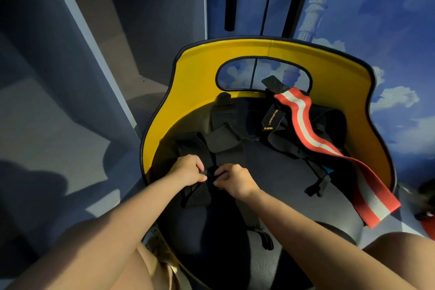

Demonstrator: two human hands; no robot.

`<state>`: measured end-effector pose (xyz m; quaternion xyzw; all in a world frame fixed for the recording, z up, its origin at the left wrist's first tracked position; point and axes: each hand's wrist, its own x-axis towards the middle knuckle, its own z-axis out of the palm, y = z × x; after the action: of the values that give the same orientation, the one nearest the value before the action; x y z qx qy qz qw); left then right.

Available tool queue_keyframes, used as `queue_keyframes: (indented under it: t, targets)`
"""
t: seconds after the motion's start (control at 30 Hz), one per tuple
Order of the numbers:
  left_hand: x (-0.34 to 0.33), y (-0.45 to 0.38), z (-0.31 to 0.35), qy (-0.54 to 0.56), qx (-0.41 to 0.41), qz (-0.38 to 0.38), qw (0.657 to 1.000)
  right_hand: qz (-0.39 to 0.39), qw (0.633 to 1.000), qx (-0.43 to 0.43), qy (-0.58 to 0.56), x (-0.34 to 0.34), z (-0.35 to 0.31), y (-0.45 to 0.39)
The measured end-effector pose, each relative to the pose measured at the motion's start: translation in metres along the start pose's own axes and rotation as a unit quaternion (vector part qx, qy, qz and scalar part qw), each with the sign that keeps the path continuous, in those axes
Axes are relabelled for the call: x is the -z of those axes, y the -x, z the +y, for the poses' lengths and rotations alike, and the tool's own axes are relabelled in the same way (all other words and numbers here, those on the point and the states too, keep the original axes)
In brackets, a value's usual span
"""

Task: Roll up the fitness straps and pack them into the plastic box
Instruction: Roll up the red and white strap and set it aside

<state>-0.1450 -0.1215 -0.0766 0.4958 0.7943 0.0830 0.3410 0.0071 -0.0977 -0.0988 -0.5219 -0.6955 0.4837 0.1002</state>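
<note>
- Left hand (189, 169) and right hand (231, 180) both pinch the black strap (207, 148) at centre; judged best to roll tightly, edges aligned.
- Red-white strap (315, 146) lies at three o'clock across the yellow chair (200, 73).
- Plastic box: not visible.

Red object (427, 220) at the right edge is cut off and blurred; black straps (226, 141) melt together in shadow, ends impossible to separate.
</note>
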Motion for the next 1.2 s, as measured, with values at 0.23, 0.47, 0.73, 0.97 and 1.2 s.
queue_keyframes:
  t: [0.23,0.47,0.73,0.97,1.2]
  targets:
    - [-0.003,-0.004,0.000,-0.070,0.010,0.021,0.997,-0.001,1.000,0.009,0.007,-0.001,0.002,0.001]
    - [0.017,0.002,0.000,-0.010,-0.088,0.012,0.996,0.039,0.998,0.034,-0.031,-0.002,0.004,0.002]
    - [0.048,0.025,0.021,0.175,-0.186,0.018,0.967,-0.029,0.956,0.091,-0.276,0.020,-0.009,0.018]
    - [0.070,0.042,0.050,0.330,-0.212,0.084,0.916,-0.027,0.949,0.016,-0.315,0.042,-0.016,0.023]
    - [0.090,0.041,0.069,0.382,-0.173,0.102,0.902,0.004,0.964,0.032,-0.264,0.053,-0.020,0.041]
